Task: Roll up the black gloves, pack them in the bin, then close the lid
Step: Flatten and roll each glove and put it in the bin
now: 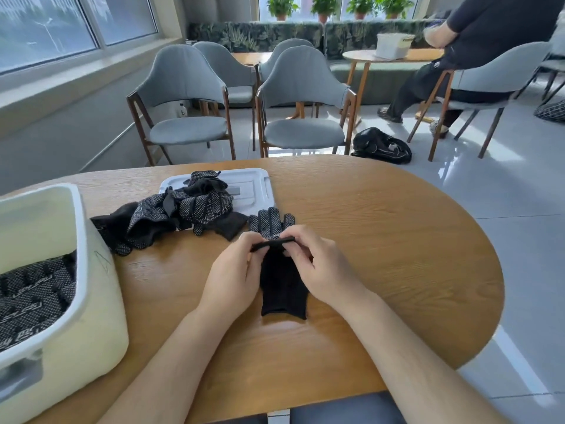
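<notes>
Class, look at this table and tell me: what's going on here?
A person's left hand and right hand both pinch a fold across one black glove lying on the wooden table. Beyond it, a pile of loose gloves lies partly on the lid, which is off the bin. The open bin at the left already holds packed gloves.

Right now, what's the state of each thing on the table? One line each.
left hand: pinching the glove's folded edge.
right hand: pinching the same edge.
glove: flat on the table, fingers pointing away, barely rolled.
loose gloves: unrolled heap, partly on the lid.
lid: off the bin, lying flat.
bin: open, gloves already inside.
</notes>
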